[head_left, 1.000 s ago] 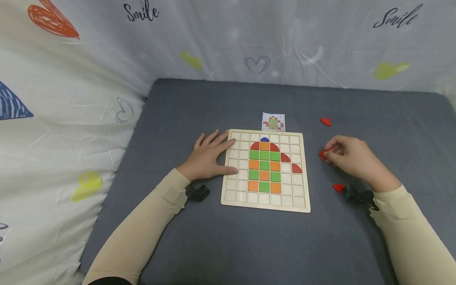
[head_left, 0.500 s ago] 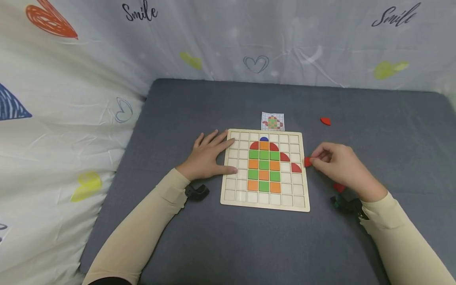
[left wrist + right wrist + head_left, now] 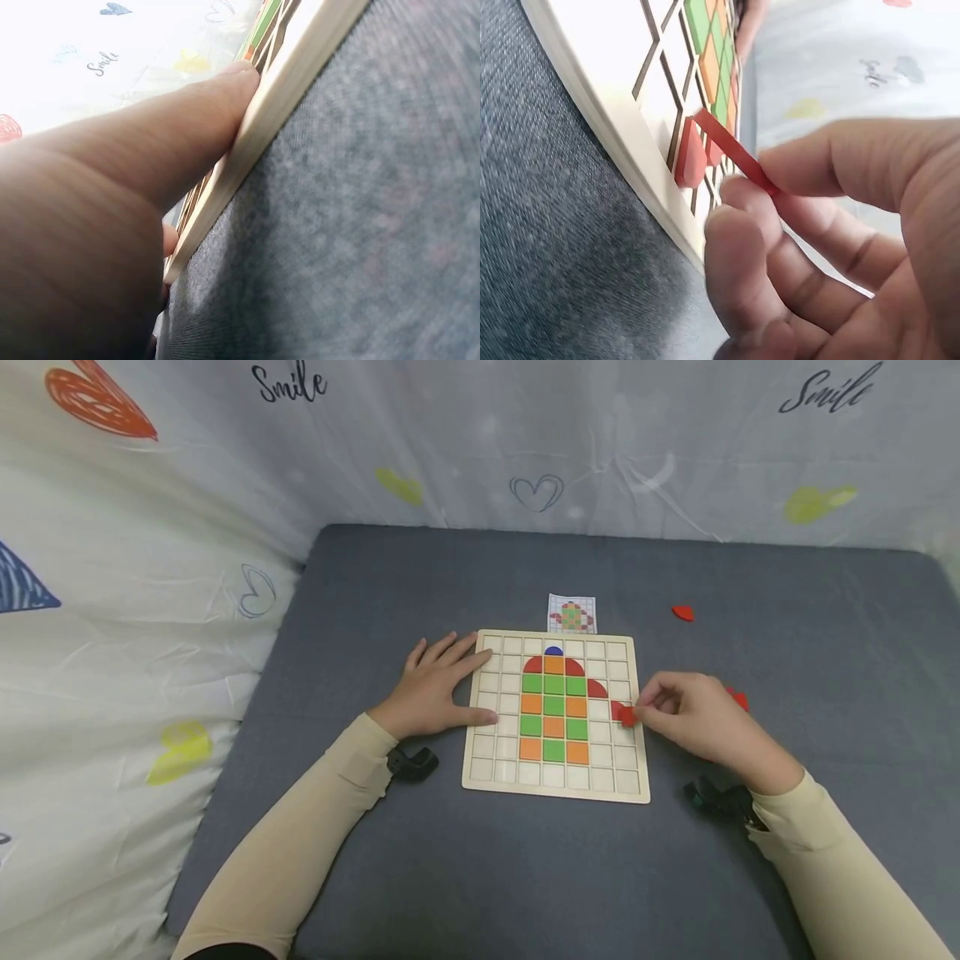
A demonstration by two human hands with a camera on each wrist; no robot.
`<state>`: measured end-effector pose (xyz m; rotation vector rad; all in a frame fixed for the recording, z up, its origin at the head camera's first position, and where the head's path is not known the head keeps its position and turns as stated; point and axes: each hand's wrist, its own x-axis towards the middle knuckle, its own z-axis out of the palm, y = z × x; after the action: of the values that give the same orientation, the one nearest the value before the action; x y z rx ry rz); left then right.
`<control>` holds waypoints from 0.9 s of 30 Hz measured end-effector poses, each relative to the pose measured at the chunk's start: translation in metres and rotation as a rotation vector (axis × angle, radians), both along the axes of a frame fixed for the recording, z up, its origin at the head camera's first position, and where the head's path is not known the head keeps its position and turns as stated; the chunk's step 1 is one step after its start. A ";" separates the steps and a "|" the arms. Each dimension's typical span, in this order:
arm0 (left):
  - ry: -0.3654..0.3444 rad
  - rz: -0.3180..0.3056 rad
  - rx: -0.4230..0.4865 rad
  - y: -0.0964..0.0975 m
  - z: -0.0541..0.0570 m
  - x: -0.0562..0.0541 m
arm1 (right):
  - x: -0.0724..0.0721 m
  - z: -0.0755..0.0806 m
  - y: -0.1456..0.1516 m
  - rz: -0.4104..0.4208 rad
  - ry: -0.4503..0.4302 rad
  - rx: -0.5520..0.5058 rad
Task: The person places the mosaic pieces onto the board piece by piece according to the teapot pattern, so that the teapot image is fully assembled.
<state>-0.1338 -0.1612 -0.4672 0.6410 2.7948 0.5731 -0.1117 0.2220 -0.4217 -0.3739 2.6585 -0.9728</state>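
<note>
A square wooden grid board holds green and orange square tiles, red quarter-round tiles and a blue half-round at the top. My left hand lies spread over the board's left edge; in the left wrist view its thumb rests on the rim. Between thumb and fingertips my right hand pinches a red tile over the board's right column. The right wrist view shows that tile tilted on edge, close above a red quarter-round piece set in the grid.
A small pattern card lies against the board's far edge. One loose red piece is on the grey tabletop at the back right. Another red piece is partly hidden behind my right hand.
My right hand has picked up a red tile from the table and carried it left, over the board's right side. The left hand stays in place on the board.
</note>
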 end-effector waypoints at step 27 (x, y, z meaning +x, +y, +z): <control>-0.006 0.008 -0.004 0.000 0.000 0.000 | 0.003 -0.011 -0.008 0.124 -0.018 0.077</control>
<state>-0.1341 -0.1608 -0.4674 0.6266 2.7935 0.5698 -0.1087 0.2136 -0.4325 -0.5035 2.6129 -0.8299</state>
